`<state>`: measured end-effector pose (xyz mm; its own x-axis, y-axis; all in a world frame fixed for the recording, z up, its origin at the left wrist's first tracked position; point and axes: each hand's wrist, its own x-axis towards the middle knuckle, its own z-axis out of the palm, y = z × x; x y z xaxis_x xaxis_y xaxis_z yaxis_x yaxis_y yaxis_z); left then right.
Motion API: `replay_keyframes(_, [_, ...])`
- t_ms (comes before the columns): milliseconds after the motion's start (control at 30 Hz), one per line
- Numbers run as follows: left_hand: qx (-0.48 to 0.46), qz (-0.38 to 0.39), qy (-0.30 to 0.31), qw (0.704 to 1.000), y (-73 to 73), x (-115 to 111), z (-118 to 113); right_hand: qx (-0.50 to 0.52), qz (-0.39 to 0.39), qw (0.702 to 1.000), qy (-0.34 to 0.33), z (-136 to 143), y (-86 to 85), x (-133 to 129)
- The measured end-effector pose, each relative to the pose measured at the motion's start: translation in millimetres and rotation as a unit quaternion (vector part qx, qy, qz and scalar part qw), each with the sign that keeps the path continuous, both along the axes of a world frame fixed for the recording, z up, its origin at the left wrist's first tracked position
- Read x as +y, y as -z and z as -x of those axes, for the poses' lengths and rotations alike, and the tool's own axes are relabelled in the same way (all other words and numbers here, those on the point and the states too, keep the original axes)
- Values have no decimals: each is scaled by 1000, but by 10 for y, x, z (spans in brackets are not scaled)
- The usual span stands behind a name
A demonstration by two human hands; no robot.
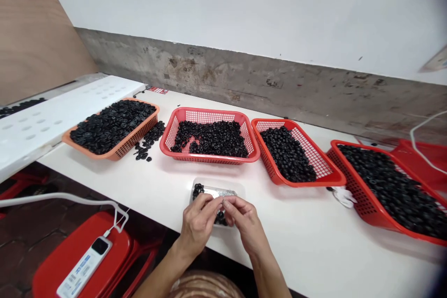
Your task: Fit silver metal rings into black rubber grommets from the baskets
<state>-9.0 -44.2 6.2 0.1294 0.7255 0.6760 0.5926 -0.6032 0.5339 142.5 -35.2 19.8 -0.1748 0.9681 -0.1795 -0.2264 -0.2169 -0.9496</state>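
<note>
Both hands meet over a small clear plastic tray [240, 190] near the table's front edge. My left hand [199, 220] is closed, its thumb and forefinger pinched at the centre. Touching it from the right, my right hand [244, 219] is pinched in the same way. Whatever sits between the fingertips is too small to make out. Inside the tray, small black rings [198, 189] lie at the back left, and more black parts [220, 217] show between my hands. A shiny silvery patch covers part of the tray's inside. My hands hide the tray's front left.
Behind the tray stands a red basket [209, 160] of black parts, with two more red baskets [275, 172] [370, 212] to the right. An orange basket [120, 149] and loose black pieces [150, 139] are left. A power strip [84, 267] rests on a red stool [52, 260].
</note>
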Motion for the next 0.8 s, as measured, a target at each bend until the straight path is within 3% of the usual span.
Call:
replay_keyframes(133, [15,6,-23,1000,5,-6,-18,-37,-4,999,27,3,30,-7])
replay_keyframes(267, [7,22,-22,999,-21,-13,-39,-88,-63,992,69,13,74,-33])
replay_keyframes(433, [-64,117,16,991,-82,-10,-40,-120,-131,977,116,48,98,-67])
replay_keyframes(600, [-129,230,32,964,-96,33,9,-121,-127,967,184,13,90,-64])
replay_keyframes(800, [-222,321,87,916,-76,43,20,-118,-107,972,175,-9,130,-56])
